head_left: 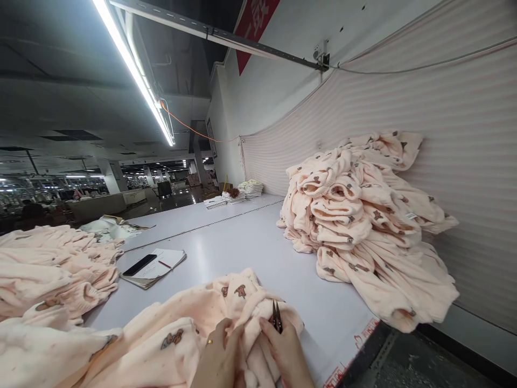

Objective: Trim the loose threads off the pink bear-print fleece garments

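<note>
One left heap (52,269), one right heap (363,226), phone (139,264) on notebook (172,258) around garment (181,328), snips (277,317).

A peach fleece garment (173,328) lies at the near edge of the long white table (250,248). On it rest the left hand (220,361) and, just to its right, the right hand (287,353), which holds small metal thread snips (277,317). A tall heap of folded peach fleece garments (363,215) sits on the right against the ribbed wall (444,134). A lower fleece heap (52,269) lies left. Between them, a black phone (139,264) lies on a white notepad (161,264). Small stacks of folded cloth (250,188) sit far behind.
</note>
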The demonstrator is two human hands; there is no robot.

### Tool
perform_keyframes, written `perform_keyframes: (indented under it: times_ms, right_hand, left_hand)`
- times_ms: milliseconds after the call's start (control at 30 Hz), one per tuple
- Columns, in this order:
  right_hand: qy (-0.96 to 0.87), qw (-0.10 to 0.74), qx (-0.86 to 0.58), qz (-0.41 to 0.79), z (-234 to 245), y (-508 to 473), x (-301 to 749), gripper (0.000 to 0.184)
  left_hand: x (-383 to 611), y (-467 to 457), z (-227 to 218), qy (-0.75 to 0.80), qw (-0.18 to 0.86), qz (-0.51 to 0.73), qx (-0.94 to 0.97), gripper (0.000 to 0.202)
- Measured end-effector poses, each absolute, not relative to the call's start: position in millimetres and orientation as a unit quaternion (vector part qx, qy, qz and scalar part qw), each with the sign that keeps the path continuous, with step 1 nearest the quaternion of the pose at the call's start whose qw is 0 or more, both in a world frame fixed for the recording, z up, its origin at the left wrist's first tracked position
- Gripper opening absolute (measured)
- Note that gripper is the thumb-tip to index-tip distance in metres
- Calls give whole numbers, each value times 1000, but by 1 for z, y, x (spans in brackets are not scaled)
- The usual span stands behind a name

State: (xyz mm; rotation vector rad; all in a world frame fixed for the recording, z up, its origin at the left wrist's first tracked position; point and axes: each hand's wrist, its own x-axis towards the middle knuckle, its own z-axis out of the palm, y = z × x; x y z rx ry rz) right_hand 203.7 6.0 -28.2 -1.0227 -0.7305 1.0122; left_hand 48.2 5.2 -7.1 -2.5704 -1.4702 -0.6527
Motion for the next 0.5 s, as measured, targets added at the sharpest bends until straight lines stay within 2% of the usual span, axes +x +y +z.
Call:
perform_keyframes:
  times_ms: [67,133,233,367,500]
  right_hand:
    - [-334,698,-459,436,-17,-1,205,35]
    - [-336,709,-446,432,-5,-9,204,36]
    - [-336,717,-426,438,7,-17,198,37]
    - [-395,695,-425,425,10,-23,188,39]
    - [-448,658,-424,433,13,-25,185,30]
  left_hand:
    - [50,5,-6,-475,139,-245,-834,54]
    - [54,2,-2,-434,154,-295,-837,47]
    - [63,-4,5,-400,64,-384,-830,51]
    - [69,-10,12,-442,-42,-461,-769,28]
    - [69,-12,17,-467,-146,-481,-727,25]
